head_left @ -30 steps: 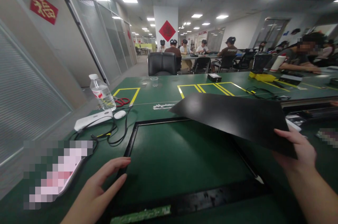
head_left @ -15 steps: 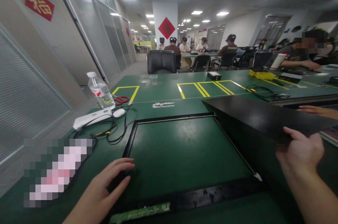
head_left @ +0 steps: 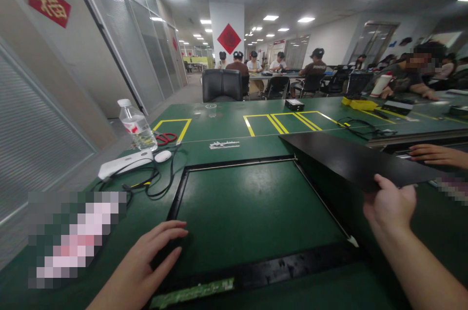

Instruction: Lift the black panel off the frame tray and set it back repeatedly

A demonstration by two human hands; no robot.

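Here, empty left hand (head_left: 151, 254) half-spread over black frame (head_left: 288, 267), right hand (head_left: 392, 207) gripping tilted panel (head_left: 351, 155).

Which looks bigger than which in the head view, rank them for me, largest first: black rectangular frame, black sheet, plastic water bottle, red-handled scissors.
Black rectangular frame, by its outer outline
Black sheet
Plastic water bottle
Red-handled scissors

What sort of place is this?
Likely an open-plan office used as a workshop: a black frame lies on the green table, which bears yellow tape, and people sit beyond.
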